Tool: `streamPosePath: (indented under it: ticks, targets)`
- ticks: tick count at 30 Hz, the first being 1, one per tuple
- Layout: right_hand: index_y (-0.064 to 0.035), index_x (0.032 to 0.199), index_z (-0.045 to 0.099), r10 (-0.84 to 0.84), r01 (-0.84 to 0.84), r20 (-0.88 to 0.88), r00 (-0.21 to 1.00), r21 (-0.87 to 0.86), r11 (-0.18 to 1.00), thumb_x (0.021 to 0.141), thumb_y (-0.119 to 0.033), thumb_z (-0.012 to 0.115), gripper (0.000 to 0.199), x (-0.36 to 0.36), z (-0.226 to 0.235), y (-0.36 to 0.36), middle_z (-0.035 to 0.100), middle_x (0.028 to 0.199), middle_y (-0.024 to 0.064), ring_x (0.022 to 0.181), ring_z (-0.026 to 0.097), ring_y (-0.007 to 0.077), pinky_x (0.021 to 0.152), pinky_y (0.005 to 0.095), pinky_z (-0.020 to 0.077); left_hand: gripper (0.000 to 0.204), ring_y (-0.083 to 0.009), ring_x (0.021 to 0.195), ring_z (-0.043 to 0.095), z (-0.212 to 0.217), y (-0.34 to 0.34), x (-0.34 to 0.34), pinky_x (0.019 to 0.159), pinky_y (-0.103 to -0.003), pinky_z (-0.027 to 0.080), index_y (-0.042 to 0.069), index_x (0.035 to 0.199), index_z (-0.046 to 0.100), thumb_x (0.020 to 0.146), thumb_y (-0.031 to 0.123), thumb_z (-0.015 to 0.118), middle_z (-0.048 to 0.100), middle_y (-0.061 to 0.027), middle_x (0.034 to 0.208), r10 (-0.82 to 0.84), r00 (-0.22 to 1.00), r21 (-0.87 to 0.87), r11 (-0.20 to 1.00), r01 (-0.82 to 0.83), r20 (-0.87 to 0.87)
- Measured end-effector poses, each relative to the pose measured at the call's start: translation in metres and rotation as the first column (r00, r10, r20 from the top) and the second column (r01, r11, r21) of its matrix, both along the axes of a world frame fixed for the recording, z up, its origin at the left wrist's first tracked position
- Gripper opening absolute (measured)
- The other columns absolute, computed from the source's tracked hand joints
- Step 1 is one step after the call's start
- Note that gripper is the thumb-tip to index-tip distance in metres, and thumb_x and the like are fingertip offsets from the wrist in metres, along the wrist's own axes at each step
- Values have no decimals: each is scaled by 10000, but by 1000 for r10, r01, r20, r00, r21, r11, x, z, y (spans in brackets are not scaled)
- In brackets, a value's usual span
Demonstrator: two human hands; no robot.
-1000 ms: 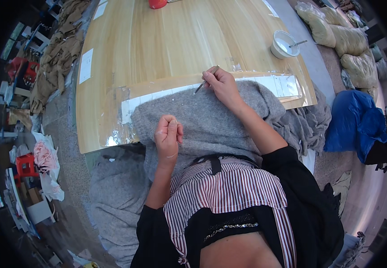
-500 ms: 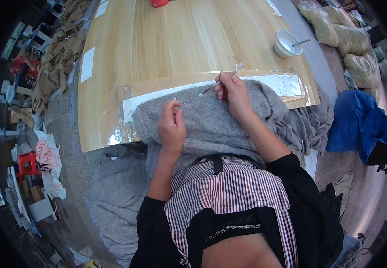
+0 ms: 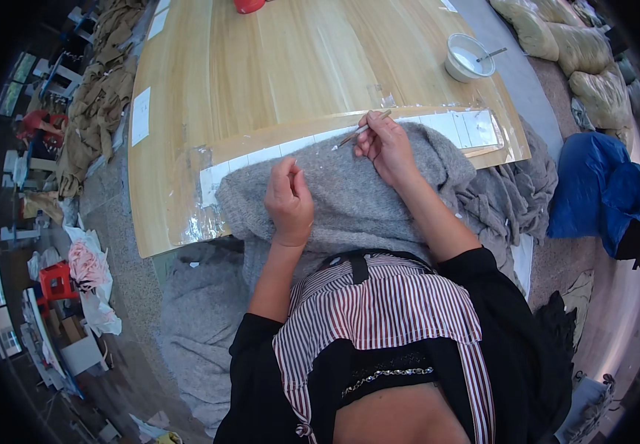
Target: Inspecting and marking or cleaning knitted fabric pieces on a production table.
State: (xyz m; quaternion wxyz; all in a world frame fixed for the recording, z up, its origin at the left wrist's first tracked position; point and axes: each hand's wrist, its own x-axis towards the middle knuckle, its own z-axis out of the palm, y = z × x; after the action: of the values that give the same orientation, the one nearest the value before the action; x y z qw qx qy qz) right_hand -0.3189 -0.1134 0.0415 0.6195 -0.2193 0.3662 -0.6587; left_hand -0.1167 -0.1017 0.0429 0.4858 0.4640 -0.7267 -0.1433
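A grey knitted garment (image 3: pixel 379 174) lies over the near edge of the wooden table, on top of a white paper strip (image 3: pixel 275 153). Above its right half, my right hand (image 3: pixel 388 152) pinches a thin brush (image 3: pixel 349 138); a white blob shows at the tip, which points left and down. My left hand (image 3: pixel 289 203) hovers at the garment's left part, fingers curled and thumb against them. Whatever those fingertips may hold is too small or hidden to make out. Small white specks dot the knit between both hands.
A bowl of white paste (image 3: pixel 471 58) with a stick in it stands at the table's (image 3: pixel 261 81) right edge. More grey knitwear (image 3: pixel 205 318) hangs at left, and some at right beside a blue bag (image 3: pixel 597 189). Several stuffed sacks (image 3: pixel 582 48) lie beyond. A red object (image 3: pixel 249 5) sits far off.
My right hand and the brush have shifted slightly, the white-tipped end staying over the garment. My left hand has turned a little and its fingers have drawn in closer. The whole view has shifted slightly.
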Motion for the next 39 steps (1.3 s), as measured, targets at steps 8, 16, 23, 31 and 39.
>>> streamPosePath:
  ticks: [8,16,23,31,39]
  targets:
    - [-29,912,547,16,-9,133,991,-53,999,1004,-233,437,250,-6,-7,0,576,683,49,611,558,146,620,300,504,332,-318,771,608,-7,-3,-25,674,-403,492,40,1090,542,775,-45,605,592,-131,851,-36,981,57,998,26,188]
    - [-29,909,551,-35,40,152,988,-30,999,997,-240,458,247,-4,3,1,582,691,46,595,558,133,619,307,512,374,-126,746,552,18,17,-13,679,-233,463,10,1190,485,844,-58,610,577,-63,883,-26,973,98,994,50,-229]
    - [-32,960,590,-740,540,-363,566,-516,666,947,-173,570,143,-124,55,-12,644,791,48,665,535,64,601,208,432,214,-77,738,487,-2,96,145,643,-187,422,-2,1128,493,916,-32,509,513,-31,879,438,821,323,887,-329,-366]
    - [-64,1138,634,-176,399,-681,-711,-596,697,857,-358,673,409,-239,59,-36,646,1060,115,1044,563,251,894,380,430,413,-228,884,620,-83,75,193,828,-309,466,-65,1152,560,839,185,661,664,-133,1020,186,972,512,826,-235,145]
    - [-57,1241,551,-478,160,-849,-226,-516,842,828,-229,673,464,-134,61,63,498,1332,148,1259,431,288,1022,390,349,292,-223,898,635,-38,68,170,817,-311,466,-61,1004,643,859,192,648,676,-153,1031,119,989,653,743,-149,91]
